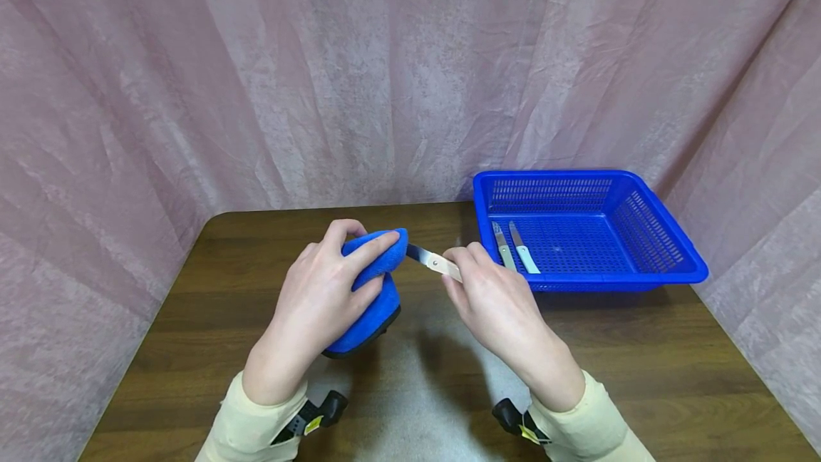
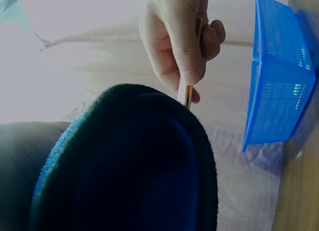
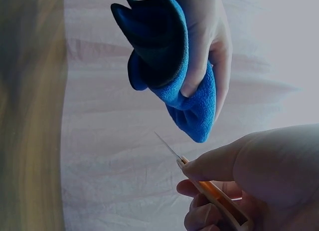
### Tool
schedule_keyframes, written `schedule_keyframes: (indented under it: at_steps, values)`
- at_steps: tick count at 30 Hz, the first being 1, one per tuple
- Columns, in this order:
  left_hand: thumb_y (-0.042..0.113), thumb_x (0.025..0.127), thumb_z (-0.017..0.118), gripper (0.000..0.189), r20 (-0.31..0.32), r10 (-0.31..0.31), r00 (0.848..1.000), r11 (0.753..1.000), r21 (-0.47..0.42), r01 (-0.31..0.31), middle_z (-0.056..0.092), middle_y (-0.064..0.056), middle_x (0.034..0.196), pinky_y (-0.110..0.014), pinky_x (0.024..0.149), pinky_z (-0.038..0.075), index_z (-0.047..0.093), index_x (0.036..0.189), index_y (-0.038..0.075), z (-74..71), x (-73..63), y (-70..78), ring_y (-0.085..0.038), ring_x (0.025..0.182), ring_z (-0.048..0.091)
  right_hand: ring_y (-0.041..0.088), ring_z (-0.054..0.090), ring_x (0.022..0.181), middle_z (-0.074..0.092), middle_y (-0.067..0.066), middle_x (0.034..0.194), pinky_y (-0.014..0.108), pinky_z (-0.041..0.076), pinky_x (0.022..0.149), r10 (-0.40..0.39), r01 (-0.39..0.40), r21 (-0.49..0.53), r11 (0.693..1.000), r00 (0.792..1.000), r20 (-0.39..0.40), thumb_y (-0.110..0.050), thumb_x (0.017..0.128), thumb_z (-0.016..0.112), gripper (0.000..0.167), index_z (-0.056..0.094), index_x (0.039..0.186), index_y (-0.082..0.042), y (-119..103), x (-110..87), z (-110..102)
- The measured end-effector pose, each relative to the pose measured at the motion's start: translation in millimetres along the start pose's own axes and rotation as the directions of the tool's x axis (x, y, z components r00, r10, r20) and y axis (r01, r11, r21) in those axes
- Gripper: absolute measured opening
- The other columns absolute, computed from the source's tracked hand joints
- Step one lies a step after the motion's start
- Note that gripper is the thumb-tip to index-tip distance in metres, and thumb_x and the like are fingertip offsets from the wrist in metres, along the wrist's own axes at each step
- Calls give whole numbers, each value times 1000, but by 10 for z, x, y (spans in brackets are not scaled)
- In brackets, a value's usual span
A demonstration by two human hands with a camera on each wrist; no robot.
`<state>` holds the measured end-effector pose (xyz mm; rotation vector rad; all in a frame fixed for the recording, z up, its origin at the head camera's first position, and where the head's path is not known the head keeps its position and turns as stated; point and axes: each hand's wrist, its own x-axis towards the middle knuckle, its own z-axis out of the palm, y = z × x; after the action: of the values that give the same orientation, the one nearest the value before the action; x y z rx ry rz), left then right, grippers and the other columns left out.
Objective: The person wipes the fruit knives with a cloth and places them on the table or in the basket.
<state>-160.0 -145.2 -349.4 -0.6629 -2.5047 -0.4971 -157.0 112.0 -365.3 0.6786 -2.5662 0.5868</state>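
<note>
My left hand [image 1: 321, 298] grips a folded blue cloth [image 1: 367, 319] with a dark edge, thumb and fingers pressed into its folds. The cloth's dark underside [image 2: 139, 166] fills much of the left wrist view. In my right hand [image 1: 503, 301] is a folding knife [image 1: 439, 264] with a cream handle, its blade out and pointing left toward the cloth. The right wrist view shows the thin blade [image 3: 167, 145] bare and apart from the cloth, with the thumb on the handle near the pivot. Both hands are above the table.
To the right, a blue plastic basket [image 1: 616, 279] stands on the brown wooden table [image 1: 224, 305]. Two more folding knives lie inside at its left end, one with a grey-green handle [image 1: 505, 252], one with a pale blue handle [image 1: 527, 259]. A pinkish curtain [image 1: 385, 77] hangs behind.
</note>
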Motion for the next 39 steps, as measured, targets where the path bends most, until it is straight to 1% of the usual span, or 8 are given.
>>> schedule_keyframes:
  at_steps: [4, 8, 17, 26, 33, 39]
  values:
    - [18, 93, 84, 55, 2, 27, 1000, 1000, -11, -27, 62, -17, 134, -53, 78, 59, 75, 146, 30, 35, -3, 25, -37, 96, 71, 15, 52, 63, 62, 4, 92, 31, 43, 49, 4, -4, 0, 1000, 1000, 2, -12, 101, 81, 20, 74, 118, -6, -1, 2, -4]
    - [19, 92, 85, 55, 11, 40, 999, 999, -16, -39, 62, -17, 133, -52, 80, 58, 75, 145, 30, 59, -6, 52, -36, 97, 71, 15, 52, 63, 62, 4, 92, 31, 43, 49, 7, -7, -2, 1000, 1000, 6, -12, 100, 81, 20, 74, 118, -5, -1, 0, -6]
    - [18, 92, 85, 56, 36, 73, 997, 997, -22, -72, 63, -16, 132, -50, 81, 58, 75, 145, 31, 105, -2, 115, -33, 96, 71, 14, 52, 64, 61, 3, 92, 30, 43, 50, 12, -12, 4, 1000, 1000, 22, -13, 102, 80, 20, 73, 119, -5, 0, -7, -14]
    - [19, 93, 84, 57, 79, 78, 994, 997, -22, -76, 63, -15, 134, -51, 87, 58, 73, 147, 32, 135, -2, 154, -31, 104, 72, 14, 52, 64, 61, 3, 92, 29, 44, 51, 19, -19, 5, 1000, 999, 32, -14, 102, 80, 20, 73, 119, -5, -6, -4, -18]
    - [19, 94, 83, 56, 93, 86, 992, 996, -19, -85, 63, -13, 137, -50, 88, 58, 73, 148, 32, 156, -5, 172, -29, 111, 71, 14, 54, 66, 62, 3, 94, 30, 45, 52, 22, -23, 3, 1000, 999, 39, -14, 102, 80, 21, 74, 121, -5, -14, -2, -23]
    - [20, 94, 83, 56, 90, 88, 992, 996, -20, -87, 63, -14, 137, -51, 88, 58, 73, 148, 32, 158, -7, 169, -29, 111, 72, 14, 55, 66, 63, 4, 94, 30, 45, 53, 22, -23, 5, 1000, 999, 41, -14, 102, 81, 22, 74, 121, -5, -17, 0, -21]
